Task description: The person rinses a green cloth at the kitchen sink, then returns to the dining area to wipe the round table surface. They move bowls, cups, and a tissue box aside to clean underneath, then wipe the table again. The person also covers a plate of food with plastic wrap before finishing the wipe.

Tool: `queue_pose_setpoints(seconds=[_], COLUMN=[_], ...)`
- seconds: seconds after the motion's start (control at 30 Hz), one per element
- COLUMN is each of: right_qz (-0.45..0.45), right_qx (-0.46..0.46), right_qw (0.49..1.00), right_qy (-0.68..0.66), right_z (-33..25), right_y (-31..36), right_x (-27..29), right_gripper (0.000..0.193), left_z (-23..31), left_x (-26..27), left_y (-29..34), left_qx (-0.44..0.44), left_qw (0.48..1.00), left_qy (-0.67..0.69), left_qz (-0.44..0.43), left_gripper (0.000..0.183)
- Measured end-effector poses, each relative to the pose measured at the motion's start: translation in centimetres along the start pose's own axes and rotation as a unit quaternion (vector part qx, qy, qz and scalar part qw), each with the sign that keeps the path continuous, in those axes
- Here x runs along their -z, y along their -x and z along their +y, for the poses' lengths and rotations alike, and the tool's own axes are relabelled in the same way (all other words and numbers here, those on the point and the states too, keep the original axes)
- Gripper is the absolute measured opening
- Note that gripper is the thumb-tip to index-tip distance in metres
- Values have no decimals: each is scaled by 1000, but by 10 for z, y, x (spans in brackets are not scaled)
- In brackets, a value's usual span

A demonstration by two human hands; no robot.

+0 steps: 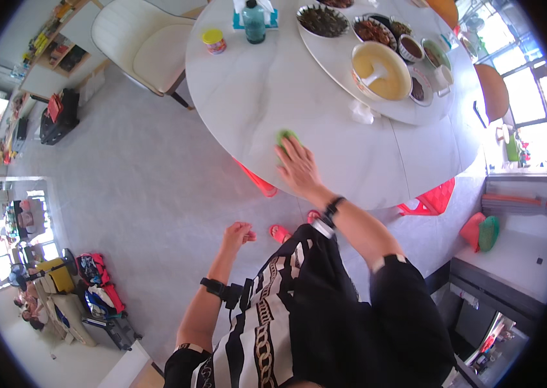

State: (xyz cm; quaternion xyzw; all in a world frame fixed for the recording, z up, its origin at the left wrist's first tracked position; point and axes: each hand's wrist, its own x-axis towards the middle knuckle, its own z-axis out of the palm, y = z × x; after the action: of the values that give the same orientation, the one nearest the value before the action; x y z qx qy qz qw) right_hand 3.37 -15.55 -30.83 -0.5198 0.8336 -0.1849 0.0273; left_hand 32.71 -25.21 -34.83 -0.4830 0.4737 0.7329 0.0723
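My right hand [300,169] presses down on a small green cloth [285,137] near the front edge of the round white marble-patterned table [247,97]. Most of the cloth is under the fingers, so whether it is folded or bunched is hidden. Off the table, my left hand [240,233] hangs low over the floor with its fingers loosely curled in, and nothing shows in them. A crumpled white tissue [362,113] lies farther right on the table, beside the raised turntable [331,63].
On the turntable stand a large pot of yellowish soup with a ladle [390,81] and several dishes, including dark greens [322,21]. A teal bottle [254,26] and a yellow-lidded tub [214,41] stand at the far left. Red stools [437,197] sit under the table; a cream chair [157,55] stands left.
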Motion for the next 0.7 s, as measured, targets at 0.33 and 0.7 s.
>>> queue_pose_setpoints(seconds=[0.33, 0.7], right_qz=[86, 175], right_qx=[-285, -197], right_qw=[948, 959], right_qy=[108, 104], right_z=[86, 106], right_y=[-41, -204], right_x=[2, -28], right_gripper=[71, 70], left_z=[-42, 18], left_x=[55, 69], left_y=[7, -26], left_qx=[73, 90], left_qw=[995, 989], left_qy=[52, 52], left_qz=[48, 104], left_gripper=[22, 21])
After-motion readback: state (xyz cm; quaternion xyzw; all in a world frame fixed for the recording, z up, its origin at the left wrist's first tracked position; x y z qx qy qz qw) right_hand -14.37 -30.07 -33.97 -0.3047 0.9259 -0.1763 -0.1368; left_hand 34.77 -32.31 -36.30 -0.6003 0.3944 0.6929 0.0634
